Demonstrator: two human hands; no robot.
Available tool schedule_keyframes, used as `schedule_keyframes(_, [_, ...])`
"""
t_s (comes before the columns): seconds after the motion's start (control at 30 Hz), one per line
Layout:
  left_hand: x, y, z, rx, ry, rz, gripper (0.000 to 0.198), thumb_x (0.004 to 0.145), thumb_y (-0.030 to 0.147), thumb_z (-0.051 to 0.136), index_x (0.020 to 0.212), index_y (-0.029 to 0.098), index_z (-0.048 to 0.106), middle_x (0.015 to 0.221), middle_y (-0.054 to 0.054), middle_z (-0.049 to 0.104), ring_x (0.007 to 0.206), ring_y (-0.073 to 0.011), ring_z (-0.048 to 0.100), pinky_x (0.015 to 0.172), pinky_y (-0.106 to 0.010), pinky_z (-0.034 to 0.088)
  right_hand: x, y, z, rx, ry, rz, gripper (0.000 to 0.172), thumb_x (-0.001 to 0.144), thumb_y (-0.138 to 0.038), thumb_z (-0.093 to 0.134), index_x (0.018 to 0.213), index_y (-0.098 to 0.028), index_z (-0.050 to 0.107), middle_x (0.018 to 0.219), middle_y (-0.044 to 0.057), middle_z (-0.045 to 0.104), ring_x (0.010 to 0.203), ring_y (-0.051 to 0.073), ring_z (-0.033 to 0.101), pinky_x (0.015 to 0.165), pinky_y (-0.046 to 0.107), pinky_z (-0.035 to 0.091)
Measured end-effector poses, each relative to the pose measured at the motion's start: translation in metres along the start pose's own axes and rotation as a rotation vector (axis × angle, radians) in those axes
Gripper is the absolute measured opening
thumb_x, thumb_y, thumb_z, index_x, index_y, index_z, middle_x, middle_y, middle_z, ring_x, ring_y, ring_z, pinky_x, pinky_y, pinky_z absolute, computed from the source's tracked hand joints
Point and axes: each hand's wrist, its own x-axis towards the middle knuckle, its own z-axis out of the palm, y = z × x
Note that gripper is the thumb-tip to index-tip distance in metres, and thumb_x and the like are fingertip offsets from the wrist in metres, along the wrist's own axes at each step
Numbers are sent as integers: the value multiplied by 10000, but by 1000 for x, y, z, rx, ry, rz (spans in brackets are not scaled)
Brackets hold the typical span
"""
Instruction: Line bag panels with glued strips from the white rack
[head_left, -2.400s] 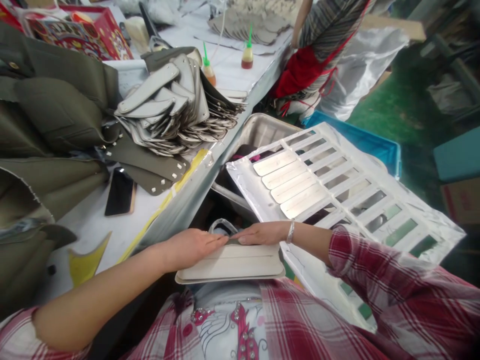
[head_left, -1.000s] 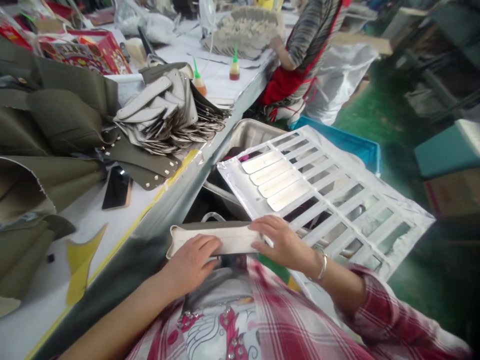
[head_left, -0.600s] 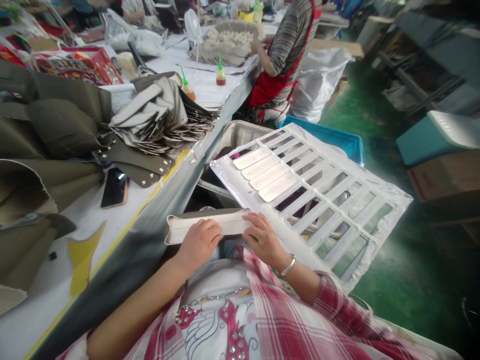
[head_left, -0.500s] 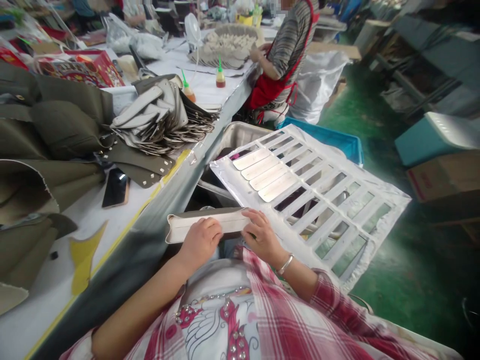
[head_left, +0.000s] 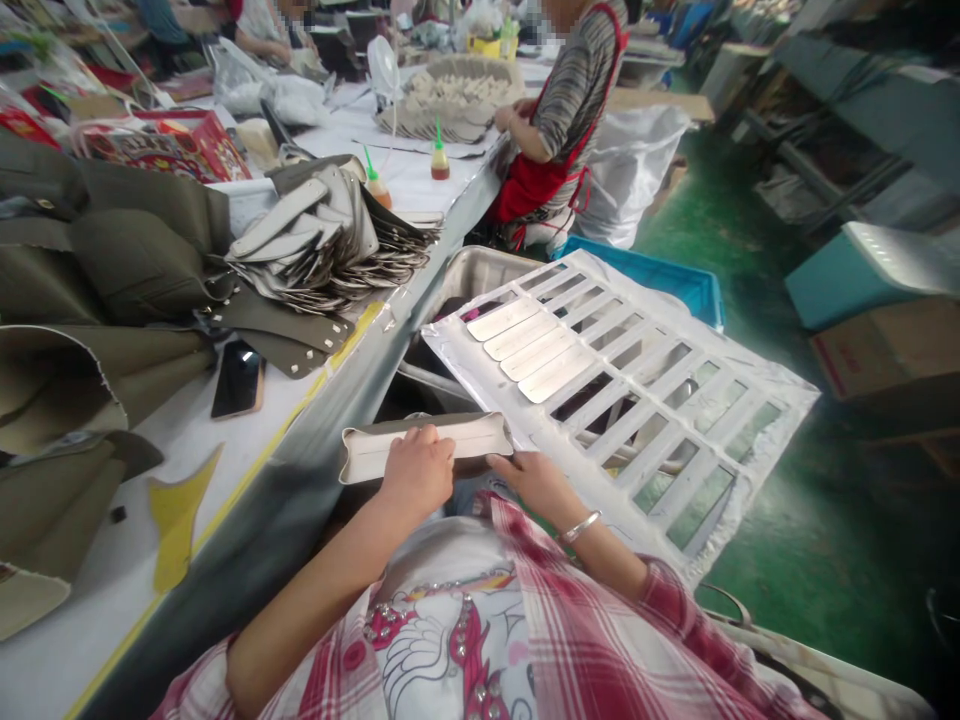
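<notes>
In front of my waist is a long, narrow bag piece (head_left: 367, 455), olive-grey outside, with an off-white inner strip facing up and raised edges around it. My left hand (head_left: 418, 465) lies over its middle, fingers bent down into the strip. At the right end, my right hand (head_left: 536, 485) pinches the lower edge, its fingertips partly hidden. Just right of it rests a white slotted rack (head_left: 577, 455), tilted, bearing several pale rounded strips (head_left: 525, 350) side by side.
A long table (head_left: 292, 440) on the left holds olive-grey bag pieces (head_left: 150, 240), stacked pale-and-dark straps (head_left: 322, 240), a phone (head_left: 238, 380) and small green-tipped bottles (head_left: 439, 160). Under the rack are a grey tub (head_left: 480, 262) and a blue crate (head_left: 660, 275). A person in a red apron (head_left: 544, 180) sits beyond.
My right hand has dropped from the top of the bag piece to its lower right edge. My left hand has shifted slightly right, still on the piece.
</notes>
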Motion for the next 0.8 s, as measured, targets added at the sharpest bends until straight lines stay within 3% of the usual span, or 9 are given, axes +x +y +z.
schedule_keyframes(0.07, [1, 0, -1, 18, -18, 9, 156, 834, 222, 450, 774, 198, 591, 834, -63, 594, 843, -259, 551, 680, -386, 414, 0, -3, 3, 109, -199, 77, 515, 866, -567, 379, 516, -202, 474, 505, 54, 519, 480, 164, 514, 502, 293, 405])
schedule_keyframes(0.2, [2, -2, -3, -7, -49, 21, 157, 838, 205, 434, 804, 187, 586, 853, -72, 622, 833, -264, 572, 657, -385, 418, -1, -13, 18, 447, -309, 196, 529, 923, -488, 311, 581, -150, 533, 500, 41, 558, 361, 103, 469, 370, 220, 330])
schedule_keyframes(0.27, [3, -4, -3, -19, -52, 18, 168, 841, 205, 426, 809, 180, 589, 861, -79, 629, 841, -271, 577, 662, -392, 422, -2, -20, 26, 625, -304, 257, 497, 927, -462, 344, 625, -126, 552, 526, 45, 579, 382, 97, 505, 372, 196, 339])
schedule_keyframes(0.4, [9, -5, -4, -43, -62, -2, 181, 838, 189, 416, 807, 168, 594, 856, -93, 635, 862, -272, 579, 693, -399, 428, -2, -35, 41, 769, -295, 339, 463, 935, -420, 362, 695, -101, 597, 636, 86, 639, 460, 104, 571, 422, 186, 399])
schedule_keyframes(0.53, [10, -12, -2, -118, -66, -3, 189, 842, 183, 416, 763, 162, 586, 805, -87, 626, 834, -250, 575, 712, -382, 431, 0, -44, 57, 887, -336, 311, 460, 925, -436, 381, 669, -126, 603, 658, 91, 651, 503, 117, 592, 445, 190, 421])
schedule_keyframes(0.63, [-4, -32, -2, -277, 19, 13, 133, 825, 167, 468, 903, 158, 575, 860, -65, 605, 828, -204, 560, 739, -335, 438, 1, -45, 63, 970, -357, 298, 467, 925, -442, 389, 700, -106, 622, 687, 102, 660, 523, 119, 604, 469, 191, 425])
schedule_keyframes(0.7, [-18, -50, -3, -322, 110, -5, 208, 812, 204, 531, 1015, 166, 547, 933, -61, 584, 873, -198, 539, 781, -331, 430, 1, -46, 64, 989, -341, 328, 462, 927, -429, 396, 734, -80, 630, 721, 120, 668, 539, 122, 615, 479, 192, 423])
schedule_keyframes(0.8, [-34, -72, -5, -244, 109, 3, 126, 829, 306, 556, 884, 198, 588, 909, -41, 579, 891, -214, 515, 795, -354, 394, -1, -51, 64, 989, -291, 359, 437, 922, -405, 424, 738, -65, 627, 720, 131, 671, 534, 124, 616, 475, 192, 416])
